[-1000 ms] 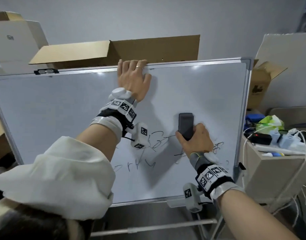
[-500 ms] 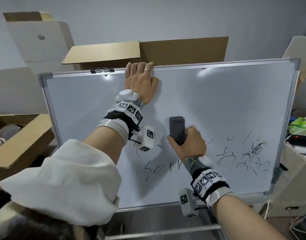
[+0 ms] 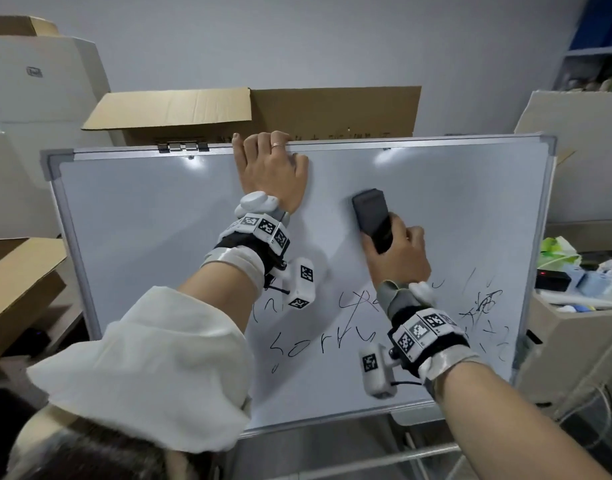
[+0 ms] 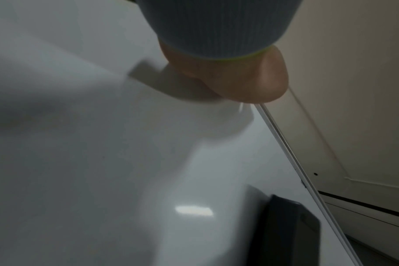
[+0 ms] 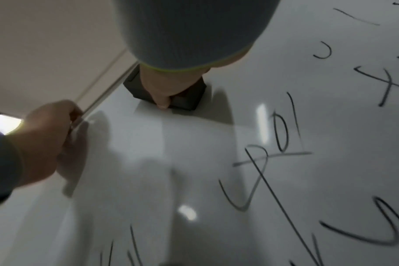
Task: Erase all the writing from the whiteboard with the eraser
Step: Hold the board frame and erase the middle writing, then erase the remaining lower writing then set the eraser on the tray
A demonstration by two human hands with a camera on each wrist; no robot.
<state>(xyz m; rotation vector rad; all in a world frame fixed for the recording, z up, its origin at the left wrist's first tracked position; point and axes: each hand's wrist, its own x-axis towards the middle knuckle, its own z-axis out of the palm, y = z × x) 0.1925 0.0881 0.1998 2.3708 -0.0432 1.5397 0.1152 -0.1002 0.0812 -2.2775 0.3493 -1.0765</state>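
1. The whiteboard [image 3: 159,237] stood upright in its metal frame, its upper half wiped clean.
2. Black writing [image 3: 318,344] remained across the lower part of the board, from the middle over to the right edge, including scrawled letters and a long slanted stroke; the right wrist view showed the same strokes close up [image 5: 282,136].
3. The left hand [image 3: 273,174] lay against the board at its top edge, palm on the white surface, with the fingers [image 3: 259,143] hooked over the top rail; a ring showed on one of them.
4. In the right wrist view the left hand [image 5: 46,140] was seen from the side, its fingers curled round the rail.
5. The right hand [image 3: 398,254] gripped the dark eraser [image 3: 372,216] by its lower end, fingers and thumb wrapped round it.
6. The eraser was pressed flat on the board, right of the left hand and above the remaining writing, tilted slightly to the left.
7. The left wrist view caught one dark corner of the eraser [image 4: 292,230] against the board, near the top rail.
8. Open cardboard boxes [image 3: 263,109] stood behind the board.
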